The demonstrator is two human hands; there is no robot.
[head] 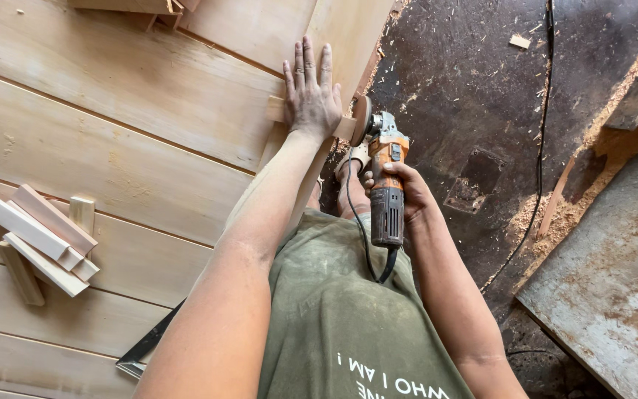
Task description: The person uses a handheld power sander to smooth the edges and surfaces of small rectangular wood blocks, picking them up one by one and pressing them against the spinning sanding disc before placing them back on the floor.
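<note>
under the flat, spread left hand [310, 92] a wood strip [345, 128] mostly hides; right hand [400, 185] grips grinder [385, 177].

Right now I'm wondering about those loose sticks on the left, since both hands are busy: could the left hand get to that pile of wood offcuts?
Probably yes. The left hand lies flat on a small wood block at the bench edge, and bare planks lie between it and the pile of offcuts. It would have to let go of the block first.
</note>
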